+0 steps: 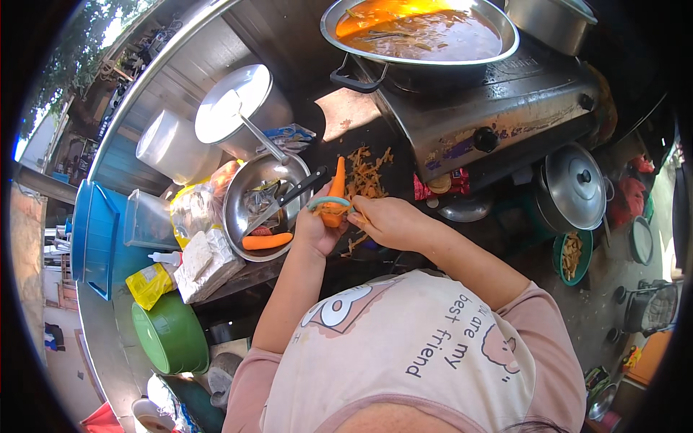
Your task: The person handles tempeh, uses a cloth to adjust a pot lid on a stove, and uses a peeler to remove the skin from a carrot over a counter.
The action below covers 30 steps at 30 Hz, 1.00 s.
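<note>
My left hand (pixel 313 234) holds a bright orange carrot (pixel 338 177), its narrow end pointing away from me. A teal-framed vegetable peeler (pixel 329 201) lies across the carrot, gripped by my right hand (pixel 391 221). Shreds of peel cling around the peeler. Beyond my hands, carrot peelings (pixel 364 172) are piled on the dark work surface. To the left is a stainless steel bowl (pixel 229 230) with another carrot (pixel 267 241) and some plastic packaging inside. A black-handled knife (pixel 295 192) rests across this bowl, its blade towards the left.
A wide pan (pixel 419 58) of orange-red broth sits on the gas stove (pixel 465 130) at the upper right. Left stand a lidded metal pot (pixel 233 103), a blue plastic tub (pixel 103 238) and a green basin (pixel 170 333). A lidded pot (pixel 576 187) is at right.
</note>
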Each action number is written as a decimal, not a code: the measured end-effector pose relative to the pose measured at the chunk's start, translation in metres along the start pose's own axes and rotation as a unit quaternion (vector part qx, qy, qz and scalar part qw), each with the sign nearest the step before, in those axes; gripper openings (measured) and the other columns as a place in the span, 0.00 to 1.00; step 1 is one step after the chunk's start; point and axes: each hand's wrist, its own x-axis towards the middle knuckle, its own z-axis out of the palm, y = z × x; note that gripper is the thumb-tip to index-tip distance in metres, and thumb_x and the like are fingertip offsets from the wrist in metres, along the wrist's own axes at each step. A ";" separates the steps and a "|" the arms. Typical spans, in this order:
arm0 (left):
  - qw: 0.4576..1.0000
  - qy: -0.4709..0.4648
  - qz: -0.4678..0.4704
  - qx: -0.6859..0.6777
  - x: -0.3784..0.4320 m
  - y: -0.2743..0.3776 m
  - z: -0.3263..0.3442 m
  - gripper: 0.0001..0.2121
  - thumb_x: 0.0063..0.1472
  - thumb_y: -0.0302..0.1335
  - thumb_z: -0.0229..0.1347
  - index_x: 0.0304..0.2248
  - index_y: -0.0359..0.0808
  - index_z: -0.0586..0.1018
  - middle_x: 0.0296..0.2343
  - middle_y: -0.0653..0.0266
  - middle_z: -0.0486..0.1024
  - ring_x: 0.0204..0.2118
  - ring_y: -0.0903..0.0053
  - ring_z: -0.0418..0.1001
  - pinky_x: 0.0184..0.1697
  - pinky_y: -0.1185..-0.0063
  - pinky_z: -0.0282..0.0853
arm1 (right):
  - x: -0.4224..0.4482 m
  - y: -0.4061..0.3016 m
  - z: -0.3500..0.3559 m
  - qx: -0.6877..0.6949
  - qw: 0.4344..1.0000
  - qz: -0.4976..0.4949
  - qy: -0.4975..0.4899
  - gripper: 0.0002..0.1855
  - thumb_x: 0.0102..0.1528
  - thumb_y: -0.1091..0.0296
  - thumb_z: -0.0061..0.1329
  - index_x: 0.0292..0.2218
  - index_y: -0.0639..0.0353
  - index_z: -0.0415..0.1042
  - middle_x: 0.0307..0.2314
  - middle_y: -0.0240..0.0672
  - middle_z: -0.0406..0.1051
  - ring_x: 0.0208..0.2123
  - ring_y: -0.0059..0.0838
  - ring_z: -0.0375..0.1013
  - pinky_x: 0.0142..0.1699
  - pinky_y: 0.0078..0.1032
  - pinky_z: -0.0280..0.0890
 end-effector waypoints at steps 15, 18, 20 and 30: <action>0.995 -0.099 -0.030 -0.018 -0.004 0.005 -0.019 0.14 0.61 0.37 0.42 0.43 0.40 0.66 0.23 0.63 0.68 0.21 0.78 0.67 0.21 0.84 0.64 | 0.022 0.037 0.002 0.034 0.982 0.120 0.143 0.19 0.59 0.57 0.32 0.40 0.65 0.62 0.25 0.51 0.70 0.30 0.50 0.70 0.34 0.41 0.63; 0.999 -0.019 -0.028 -0.038 0.002 0.002 -0.015 0.14 0.61 0.37 0.42 0.44 0.41 0.67 0.25 0.63 0.70 0.23 0.77 0.68 0.23 0.82 0.67 | 0.009 0.013 0.002 0.075 0.997 -0.008 0.032 0.18 0.59 0.55 0.32 0.38 0.63 0.63 0.28 0.49 0.70 0.33 0.49 0.69 0.36 0.39 0.61; 0.999 -0.013 0.001 -0.045 -0.002 0.001 -0.007 0.15 0.61 0.36 0.41 0.46 0.42 0.67 0.28 0.64 0.71 0.26 0.75 0.70 0.25 0.79 0.68 | 0.004 -0.002 0.001 0.045 0.999 -0.012 0.002 0.18 0.58 0.56 0.33 0.38 0.62 0.63 0.27 0.48 0.70 0.32 0.48 0.69 0.36 0.39 0.62; 0.996 -0.080 -0.031 -0.038 0.004 0.000 -0.016 0.13 0.60 0.36 0.44 0.42 0.43 0.70 0.25 0.65 0.71 0.24 0.75 0.70 0.23 0.81 0.67 | 0.014 0.023 0.004 -0.059 0.994 0.021 0.093 0.17 0.58 0.56 0.33 0.35 0.62 0.63 0.24 0.46 0.71 0.27 0.48 0.70 0.31 0.40 0.63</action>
